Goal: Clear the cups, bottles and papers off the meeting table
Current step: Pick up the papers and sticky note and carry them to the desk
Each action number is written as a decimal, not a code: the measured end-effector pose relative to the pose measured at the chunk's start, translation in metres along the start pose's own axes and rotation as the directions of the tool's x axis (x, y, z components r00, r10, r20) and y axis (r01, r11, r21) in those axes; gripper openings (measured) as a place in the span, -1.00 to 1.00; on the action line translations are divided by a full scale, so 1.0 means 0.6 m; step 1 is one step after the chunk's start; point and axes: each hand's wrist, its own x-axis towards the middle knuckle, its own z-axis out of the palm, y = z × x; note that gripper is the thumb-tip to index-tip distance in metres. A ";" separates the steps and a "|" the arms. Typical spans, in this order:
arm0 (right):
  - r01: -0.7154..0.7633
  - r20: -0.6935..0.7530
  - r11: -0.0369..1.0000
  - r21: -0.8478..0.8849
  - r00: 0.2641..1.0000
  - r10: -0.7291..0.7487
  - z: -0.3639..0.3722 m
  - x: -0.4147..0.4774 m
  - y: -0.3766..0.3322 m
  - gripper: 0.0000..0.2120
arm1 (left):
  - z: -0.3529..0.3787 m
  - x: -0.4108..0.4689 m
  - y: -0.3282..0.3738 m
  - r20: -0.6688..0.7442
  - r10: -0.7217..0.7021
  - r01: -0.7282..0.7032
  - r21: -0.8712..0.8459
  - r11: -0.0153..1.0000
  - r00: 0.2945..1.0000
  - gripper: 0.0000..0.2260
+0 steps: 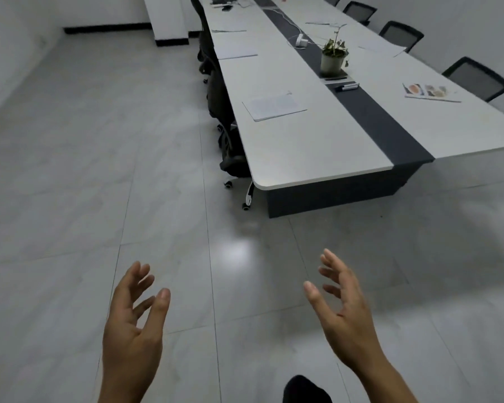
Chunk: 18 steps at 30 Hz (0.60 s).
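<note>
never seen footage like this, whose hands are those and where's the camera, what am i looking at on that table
There is no machine here: a person wears one wide-angle camera on the head, looking forward and down. The left hand and right hand at the bottom are that person's, both open and holding nothing, above the tiled floor. Ahead stands the long meeting table. On it lie a stack of papers, a colour-printed sheet, a potted plant, some pens and more papers farther back. Black chairs stand along its sides.
</note>
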 end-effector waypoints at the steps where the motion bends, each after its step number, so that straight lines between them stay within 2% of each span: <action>1: 0.006 0.008 1.000 0.002 1.000 -0.006 0.021 0.026 -0.010 -0.35 | -0.001 0.034 -0.004 -0.004 0.004 -0.004 0.005 1.000 1.000 -0.51; 5: 0.004 0.021 1.000 0.029 1.000 -0.004 0.111 0.141 -0.017 -0.45 | 0.021 0.177 -0.038 -0.013 0.000 0.000 -0.010 1.000 1.000 -0.52; 11: 0.002 0.020 0.998 0.068 1.000 -0.003 0.254 0.393 -0.024 -0.42 | 0.070 0.439 -0.075 0.000 -0.008 0.008 0.018 1.000 1.000 -0.51; 18: 0.055 0.121 0.997 0.054 0.991 -0.062 0.399 0.700 -0.157 -0.40 | 0.046 0.742 -0.037 -0.082 -0.002 0.004 0.016 1.000 0.997 -0.49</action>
